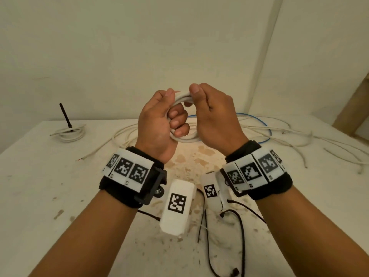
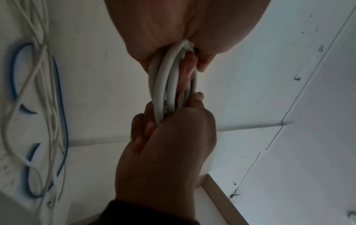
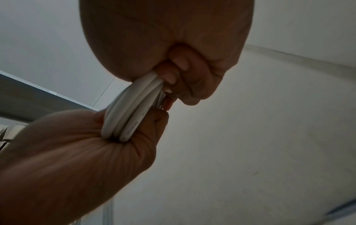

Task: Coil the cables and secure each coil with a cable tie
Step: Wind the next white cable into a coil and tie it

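A small coil of thick white cable (image 1: 182,96) is held up in the air over the table (image 1: 40,176). My left hand (image 1: 175,118) grips its left side, fingers curled through the loop and thumb on top. My right hand (image 1: 201,104) grips the right side, thumb pressed on the upper turns. The left wrist view shows the coil (image 2: 163,85) edge-on between my left hand (image 2: 173,38) and right hand (image 2: 173,144). In the right wrist view the coil (image 3: 131,109) runs from my right hand (image 3: 173,45) to my left hand (image 3: 77,144). I see no tie on this coil.
A bound white coil (image 1: 68,134) with a black tie (image 1: 65,116) sticking up lies at the back left. Loose white cables (image 1: 289,134) and a blue cable (image 1: 261,124) sprawl at the back right. Thin black ties (image 1: 201,226) lie near the front. Walls stand close behind.
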